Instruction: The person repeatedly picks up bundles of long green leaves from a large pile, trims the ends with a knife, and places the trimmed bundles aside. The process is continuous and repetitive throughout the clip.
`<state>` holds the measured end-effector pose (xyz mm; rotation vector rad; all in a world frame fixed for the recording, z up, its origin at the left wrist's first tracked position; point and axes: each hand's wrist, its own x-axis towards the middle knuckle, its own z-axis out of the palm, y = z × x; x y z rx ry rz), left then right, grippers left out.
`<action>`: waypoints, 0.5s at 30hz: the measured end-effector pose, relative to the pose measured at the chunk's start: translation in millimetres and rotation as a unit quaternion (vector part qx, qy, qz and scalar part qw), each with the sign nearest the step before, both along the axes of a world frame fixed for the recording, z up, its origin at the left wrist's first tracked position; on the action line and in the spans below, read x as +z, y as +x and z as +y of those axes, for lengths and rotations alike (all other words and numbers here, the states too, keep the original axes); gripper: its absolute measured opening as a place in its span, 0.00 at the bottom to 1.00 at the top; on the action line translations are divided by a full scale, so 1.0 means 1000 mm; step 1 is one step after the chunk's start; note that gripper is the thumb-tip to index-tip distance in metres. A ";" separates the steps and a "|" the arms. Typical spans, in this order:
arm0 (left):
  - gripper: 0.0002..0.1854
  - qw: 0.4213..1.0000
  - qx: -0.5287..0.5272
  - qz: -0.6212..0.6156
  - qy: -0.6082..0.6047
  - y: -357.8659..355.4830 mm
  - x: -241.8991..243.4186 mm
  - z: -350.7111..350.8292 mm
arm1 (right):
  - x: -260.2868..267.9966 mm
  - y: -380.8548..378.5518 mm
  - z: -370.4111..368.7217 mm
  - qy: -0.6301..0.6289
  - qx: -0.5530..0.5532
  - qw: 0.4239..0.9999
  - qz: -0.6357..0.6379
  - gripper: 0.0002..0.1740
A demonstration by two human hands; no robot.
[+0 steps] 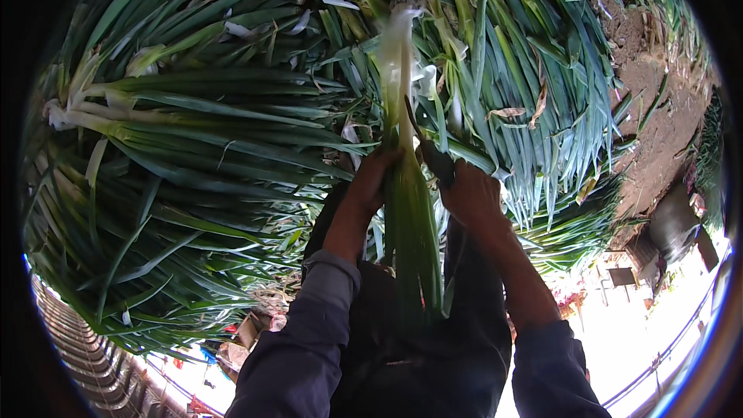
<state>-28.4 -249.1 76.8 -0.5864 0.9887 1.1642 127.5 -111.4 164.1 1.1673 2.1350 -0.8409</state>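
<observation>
A large green onion plant (409, 203) lies lengthwise before me, its pale root end pointing away and its green leaves reaching back over my lap. My left hand (376, 177) grips its stalk from the left side. In my right hand (473, 188) is a small knife (436, 161) with a dark handle, its thin blade angled up beside the stalk. The white root end is blurred. The fingertips of my left hand are partly hidden behind the stalk.
Heaps of green onions lie at the left (215, 128) and at the right (522, 81), with loose peeled leaves between them. Bare soil (656, 110) shows at the far right. Boxes and other items stand in bright light behind me.
</observation>
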 end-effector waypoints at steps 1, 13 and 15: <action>0.19 1.000 -0.003 -0.009 0.010 -0.001 0.000 0.000 | -0.005 -0.014 0.011 -0.017 -0.012 0.999 -0.031 0.20; 0.26 0.995 -0.031 0.089 -0.010 -0.007 0.029 0.016 | -0.115 -0.091 0.083 0.004 -0.056 0.996 -0.071 0.24; 0.27 0.975 -0.152 0.163 0.011 -0.023 0.043 0.020 | -0.123 -0.094 0.090 0.038 0.040 0.998 -0.022 0.21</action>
